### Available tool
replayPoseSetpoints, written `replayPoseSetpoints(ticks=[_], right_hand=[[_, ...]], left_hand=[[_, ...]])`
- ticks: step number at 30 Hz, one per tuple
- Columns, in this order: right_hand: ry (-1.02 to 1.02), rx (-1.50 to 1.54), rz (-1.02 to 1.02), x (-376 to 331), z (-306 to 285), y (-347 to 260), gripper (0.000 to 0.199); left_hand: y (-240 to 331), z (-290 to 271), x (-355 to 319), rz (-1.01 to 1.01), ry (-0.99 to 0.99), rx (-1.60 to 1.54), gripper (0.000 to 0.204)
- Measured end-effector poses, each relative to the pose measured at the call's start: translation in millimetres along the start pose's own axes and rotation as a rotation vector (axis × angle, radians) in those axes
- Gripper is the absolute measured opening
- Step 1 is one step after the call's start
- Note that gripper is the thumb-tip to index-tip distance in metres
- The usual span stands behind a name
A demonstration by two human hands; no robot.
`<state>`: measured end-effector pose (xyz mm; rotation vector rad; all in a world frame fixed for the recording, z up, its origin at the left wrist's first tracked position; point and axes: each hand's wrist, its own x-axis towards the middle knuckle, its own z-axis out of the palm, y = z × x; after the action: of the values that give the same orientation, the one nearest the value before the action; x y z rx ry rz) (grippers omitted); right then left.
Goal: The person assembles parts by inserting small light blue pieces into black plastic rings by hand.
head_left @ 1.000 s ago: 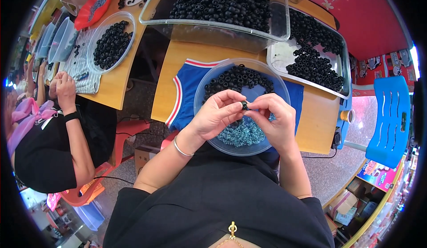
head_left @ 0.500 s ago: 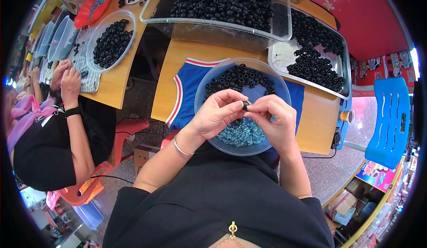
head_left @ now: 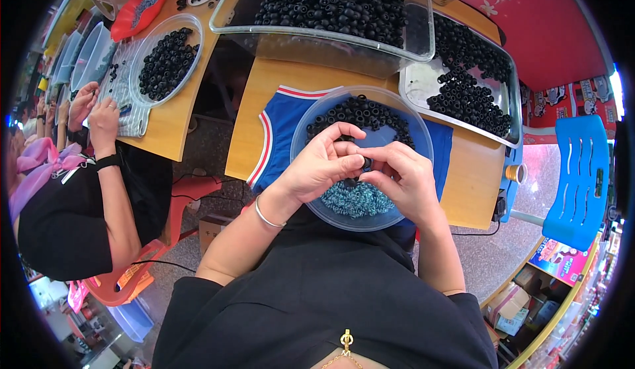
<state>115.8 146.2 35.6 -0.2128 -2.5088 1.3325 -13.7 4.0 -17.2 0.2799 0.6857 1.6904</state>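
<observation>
Over a clear round tub [head_left: 297, 145], my two hands meet fingertip to fingertip around a small round black piece [head_left: 367, 162]. My left hand [head_left: 324, 164], its wrist circled by a silver bangle, pinches the piece from the left. Fingers of my right hand [head_left: 405, 178] close on it from the right. In the tub's far part lie many black ring-like pieces [head_left: 360, 111] with holes through them. Its near part holds a heap of small shiny blue-green pieces [head_left: 357, 200], which look like little coils. My fingers partly hide both heaps.
Under the tub lies a blue cloth garment [head_left: 284, 131]. Beyond stand a large clear bin [head_left: 317, 38] and a metal tray [head_left: 423, 94] of black pieces. At left, a co-worker's hands [head_left: 99, 114] are busy beside another tub [head_left: 137, 81]. A blue chair [head_left: 575, 184] stands right.
My hands have shifted slightly and their fingers have re-gripped; the black piece has turned and sits a little lower. The co-worker's hands have moved farther apart.
</observation>
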Motion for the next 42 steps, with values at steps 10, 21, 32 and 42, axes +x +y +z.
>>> replayPoseSetpoints(ticks=[10, 21, 32, 42], right_hand=[[0.160, 0.047, -0.047, 2, 4, -5, 0.028], [0.283, 0.001, -0.095, -2, 8, -1, 0.020], [0.280, -0.018, -0.084, -1, 11, -2, 0.019], [0.267, -0.035, -0.095, -1, 11, -1, 0.018]], left_hand=[[1, 12, 0, 0.021, 0.084, -0.056, 0.029], [-12, 6, 1, 0.032, 0.061, -0.231, 0.013], [-13, 7, 0, 0.056, 0.074, -0.226, 0.012], [-13, 7, 0, 0.079, 0.074, -0.158, 0.011]])
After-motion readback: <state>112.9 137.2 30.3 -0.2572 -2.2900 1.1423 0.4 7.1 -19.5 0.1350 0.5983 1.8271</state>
